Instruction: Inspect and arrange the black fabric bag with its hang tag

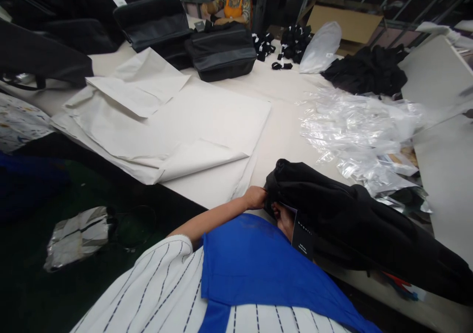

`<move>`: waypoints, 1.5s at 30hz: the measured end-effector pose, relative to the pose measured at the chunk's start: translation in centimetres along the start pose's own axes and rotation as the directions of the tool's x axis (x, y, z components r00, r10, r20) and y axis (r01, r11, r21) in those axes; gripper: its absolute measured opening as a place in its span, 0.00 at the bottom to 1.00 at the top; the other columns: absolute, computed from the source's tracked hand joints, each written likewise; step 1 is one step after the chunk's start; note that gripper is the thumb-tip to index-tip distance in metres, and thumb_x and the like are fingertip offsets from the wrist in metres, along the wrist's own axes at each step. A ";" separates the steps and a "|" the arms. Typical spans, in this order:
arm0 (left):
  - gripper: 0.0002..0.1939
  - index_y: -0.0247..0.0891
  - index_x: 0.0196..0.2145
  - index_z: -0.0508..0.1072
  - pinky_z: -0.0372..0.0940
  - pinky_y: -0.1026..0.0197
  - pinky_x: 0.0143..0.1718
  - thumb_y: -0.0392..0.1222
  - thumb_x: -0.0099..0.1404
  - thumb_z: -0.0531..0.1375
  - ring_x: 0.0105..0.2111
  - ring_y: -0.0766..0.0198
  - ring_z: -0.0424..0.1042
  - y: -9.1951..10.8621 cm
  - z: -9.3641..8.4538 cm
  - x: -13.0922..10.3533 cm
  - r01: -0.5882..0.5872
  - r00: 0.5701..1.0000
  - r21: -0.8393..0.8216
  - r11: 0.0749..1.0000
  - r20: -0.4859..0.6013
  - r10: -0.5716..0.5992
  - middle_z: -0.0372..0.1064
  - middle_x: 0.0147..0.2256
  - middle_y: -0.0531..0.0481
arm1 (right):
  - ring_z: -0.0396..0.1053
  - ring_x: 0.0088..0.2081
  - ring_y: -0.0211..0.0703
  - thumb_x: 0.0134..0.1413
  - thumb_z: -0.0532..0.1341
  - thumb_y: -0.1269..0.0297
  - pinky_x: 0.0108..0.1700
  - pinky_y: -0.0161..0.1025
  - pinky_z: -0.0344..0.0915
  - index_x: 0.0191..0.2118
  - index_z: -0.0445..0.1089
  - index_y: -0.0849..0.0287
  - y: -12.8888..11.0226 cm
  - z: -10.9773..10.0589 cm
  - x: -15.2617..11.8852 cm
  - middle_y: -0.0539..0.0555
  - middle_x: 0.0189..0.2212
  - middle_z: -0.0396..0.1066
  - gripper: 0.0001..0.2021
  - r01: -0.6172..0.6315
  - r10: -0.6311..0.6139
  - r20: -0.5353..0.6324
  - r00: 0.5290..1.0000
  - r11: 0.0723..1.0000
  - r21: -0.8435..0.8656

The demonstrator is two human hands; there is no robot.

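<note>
The person in the striped shirt and blue apron is leaning in at the near edge of the worktop (284, 126), and both hands are working at the end of a black bag (351, 219) that is lying slantwise across the near right corner, its far end running off toward the lower right. The left hand (255, 197) is curling closed on the bag's upper left edge, gripping the black fabric. The right hand (284, 219) is tucking in just below it, mostly hidden by the bag and the apron, so I cannot tell whether it is holding anything, though it is touching the bag's end right beside a dark hang tag (303, 237) that is dangling there. Just left of the hands, a stack of white wrapping paper (207, 121) is spreading over the middle of the worktop, one corner folding over. To the right, beyond the bag, a heap of clear plastic sleeves (358, 126) is glinting. Further back, two black bags (221, 52) are sitting near the far edge, with a scatter of small black straps (291, 42) beside them and a pile of black cloth (369, 69) off to the right. A co-worker in an orange apron (233, 3) is sitting at the far side, forearms resting at the far edge. Down on the dark floor at the left, a crumpled silvery wrapper (77, 234) is lying.
</note>
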State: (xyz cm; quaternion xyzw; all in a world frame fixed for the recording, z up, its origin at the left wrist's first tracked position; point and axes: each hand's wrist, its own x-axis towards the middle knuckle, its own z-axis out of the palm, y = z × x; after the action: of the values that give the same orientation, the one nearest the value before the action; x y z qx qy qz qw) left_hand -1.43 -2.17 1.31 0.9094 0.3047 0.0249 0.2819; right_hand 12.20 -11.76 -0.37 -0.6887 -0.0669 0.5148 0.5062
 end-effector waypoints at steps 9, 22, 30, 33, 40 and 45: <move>0.33 0.38 0.59 0.66 0.70 0.50 0.48 0.50 0.58 0.66 0.51 0.47 0.71 -1.7 -2.8 -0.5 0.152 0.987 -0.102 0.983 -0.030 -0.156 0.70 0.51 0.38 | 0.59 0.20 0.32 0.40 0.71 0.64 0.20 0.28 0.52 0.24 0.71 0.63 1.0 -2.0 -1.8 0.49 0.19 0.67 0.10 -0.006 0.010 0.033 0.999 0.993 -0.119; 0.70 0.42 0.70 0.30 0.43 0.41 0.69 0.62 0.46 0.72 0.70 0.41 0.36 3.3 -12.5 2.7 -0.422 0.896 -0.309 0.853 -0.286 0.340 0.30 0.71 0.35 | 0.58 0.22 0.29 0.61 0.61 0.70 0.20 0.26 0.55 0.31 0.66 0.64 1.7 0.4 -1.0 0.45 0.24 0.63 0.07 -0.082 0.084 0.000 0.997 0.982 0.172; 0.28 0.33 0.53 0.65 0.66 0.52 0.42 0.55 0.63 0.59 0.40 0.48 0.74 6.3 -14.2 7.4 -0.255 0.964 0.165 0.953 -0.033 0.263 0.74 0.40 0.40 | 0.54 0.18 0.30 0.51 0.66 0.53 0.20 0.30 0.48 0.26 0.66 0.62 2.9 0.9 -1.6 0.46 0.18 0.62 0.17 0.094 -0.091 -0.085 0.992 0.995 0.025; 0.21 0.37 0.45 0.69 0.65 0.56 0.37 0.56 0.63 0.59 0.37 0.52 0.74 7.0 -14.6 9.3 -0.193 0.978 0.171 0.966 -0.039 0.203 0.75 0.36 0.44 | 0.60 0.21 0.36 0.46 0.67 0.50 0.25 0.34 0.56 0.25 0.69 0.61 3.7 1.9 -2.4 0.50 0.18 0.66 0.18 0.276 -0.291 -0.120 0.949 0.952 -0.131; 0.14 0.43 0.34 0.70 0.60 0.61 0.33 0.55 0.59 0.62 0.32 0.58 0.71 8.0 -15.5 9.9 -0.060 0.975 0.017 0.998 -0.212 0.063 0.72 0.30 0.53 | 0.69 0.41 0.51 0.49 0.64 0.55 0.50 0.47 0.61 0.32 0.74 0.56 4.5 2.2 -1.9 0.56 0.35 0.74 0.10 0.455 -0.599 -0.255 0.759 0.768 -0.450; 0.14 0.42 0.27 0.69 0.55 0.63 0.29 0.53 0.53 0.65 0.28 0.62 0.67 5.4 -17.7 7.1 0.129 0.887 -0.089 0.988 -0.434 -0.155 0.67 0.25 0.56 | 0.69 0.43 0.53 0.47 0.66 0.58 0.52 0.48 0.63 0.40 0.72 0.57 3.7 0.7 -1.7 0.56 0.37 0.73 0.14 0.502 -0.667 -0.286 0.687 0.721 -0.478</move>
State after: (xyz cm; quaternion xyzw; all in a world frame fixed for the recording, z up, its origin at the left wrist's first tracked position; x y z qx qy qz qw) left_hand 3.40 7.10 18.09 0.8470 0.4254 0.2176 0.2330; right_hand 9.30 -14.12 -2.10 -0.8072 -0.2644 0.1313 0.5111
